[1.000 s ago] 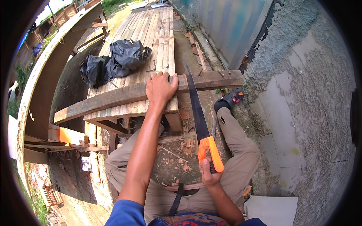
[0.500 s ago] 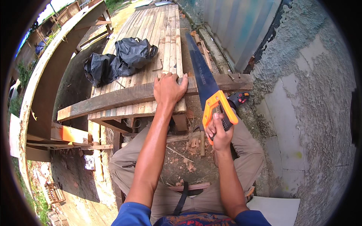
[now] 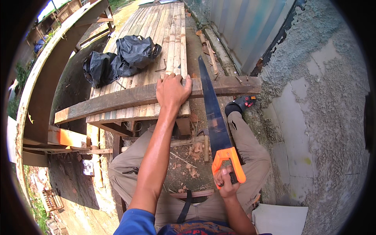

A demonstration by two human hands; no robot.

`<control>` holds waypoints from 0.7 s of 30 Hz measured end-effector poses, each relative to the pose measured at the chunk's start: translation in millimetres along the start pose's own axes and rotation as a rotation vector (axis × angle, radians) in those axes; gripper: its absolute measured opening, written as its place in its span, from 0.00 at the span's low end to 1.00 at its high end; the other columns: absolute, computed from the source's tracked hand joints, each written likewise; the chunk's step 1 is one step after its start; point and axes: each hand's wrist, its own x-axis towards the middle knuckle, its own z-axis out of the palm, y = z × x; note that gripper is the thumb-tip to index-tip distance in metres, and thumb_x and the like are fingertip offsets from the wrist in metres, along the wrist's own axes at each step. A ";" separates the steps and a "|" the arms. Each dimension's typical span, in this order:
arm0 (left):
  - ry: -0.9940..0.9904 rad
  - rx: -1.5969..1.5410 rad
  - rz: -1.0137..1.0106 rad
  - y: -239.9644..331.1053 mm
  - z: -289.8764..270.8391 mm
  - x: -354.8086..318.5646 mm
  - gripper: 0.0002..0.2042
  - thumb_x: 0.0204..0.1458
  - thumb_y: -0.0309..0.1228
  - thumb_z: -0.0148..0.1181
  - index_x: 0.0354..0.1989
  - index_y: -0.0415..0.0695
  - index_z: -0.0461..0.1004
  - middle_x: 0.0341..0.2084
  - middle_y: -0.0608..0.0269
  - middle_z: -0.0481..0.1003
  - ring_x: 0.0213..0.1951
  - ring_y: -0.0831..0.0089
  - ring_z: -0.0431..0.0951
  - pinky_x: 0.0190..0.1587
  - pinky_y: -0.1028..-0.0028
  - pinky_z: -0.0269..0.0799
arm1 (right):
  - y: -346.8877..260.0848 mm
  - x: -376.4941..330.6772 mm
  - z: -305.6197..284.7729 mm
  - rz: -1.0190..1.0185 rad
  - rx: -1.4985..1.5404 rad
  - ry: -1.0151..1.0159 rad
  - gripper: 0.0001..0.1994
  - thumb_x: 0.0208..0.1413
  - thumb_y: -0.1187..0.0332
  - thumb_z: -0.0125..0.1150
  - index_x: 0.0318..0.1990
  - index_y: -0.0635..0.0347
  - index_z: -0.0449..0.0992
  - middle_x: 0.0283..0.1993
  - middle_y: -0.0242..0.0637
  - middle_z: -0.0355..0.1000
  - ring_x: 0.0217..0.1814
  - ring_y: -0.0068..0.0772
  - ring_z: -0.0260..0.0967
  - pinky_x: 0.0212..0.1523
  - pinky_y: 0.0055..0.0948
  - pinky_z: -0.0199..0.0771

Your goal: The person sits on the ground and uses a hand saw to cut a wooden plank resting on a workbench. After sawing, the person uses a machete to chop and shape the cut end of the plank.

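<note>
A long, dark wooden beam lies crosswise over the near end of a slatted wooden bench, its right end sticking out past the bench. My left hand grips the beam from above, fingers over the far edge and thumb to the right. In my right hand is the orange handle of a handsaw, held low over my lap. The saw's dark blade points away from me and crosses the overhanging part of the beam near its tip. Whether the teeth sit in a cut cannot be made out.
The slatted bench carries a crumpled black plastic bag and a bent nail. Nails stick up at the beam's right end. A hammer leans below the bench. A rough wall stands to the right.
My right hand has drawn the handsaw back toward my lap, so its blade now reaches less far past the beam. My left hand stays on the beam.
</note>
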 end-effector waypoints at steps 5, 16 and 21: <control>0.024 -0.026 0.037 0.0 -5.8 -1.9 0.22 0.57 0.47 0.54 0.33 0.38 0.84 0.36 0.48 0.81 0.44 0.53 0.78 0.55 0.57 0.67 | -17.0 149.1 69.5 -0.022 0.112 0.004 0.08 0.66 0.73 0.57 0.37 0.53 0.64 0.19 0.24 0.55 0.16 0.16 0.52 0.19 0.24 0.59; 0.057 -0.035 0.025 -3.8 3.1 -11.1 0.22 0.58 0.45 0.53 0.33 0.37 0.85 0.35 0.47 0.82 0.45 0.54 0.79 0.54 0.59 0.67 | 36.8 -90.9 -30.6 -0.062 -0.197 0.045 0.08 0.62 0.77 0.56 0.28 0.64 0.71 0.22 0.31 0.68 0.22 0.19 0.63 0.26 0.24 0.67; 0.041 -0.036 0.029 -2.5 1.8 -10.0 0.21 0.58 0.45 0.53 0.34 0.38 0.85 0.36 0.48 0.82 0.45 0.54 0.79 0.55 0.59 0.67 | 5.1 9.7 7.0 -0.006 -0.012 0.050 0.07 0.64 0.77 0.56 0.33 0.59 0.68 0.20 0.27 0.64 0.18 0.16 0.59 0.19 0.22 0.60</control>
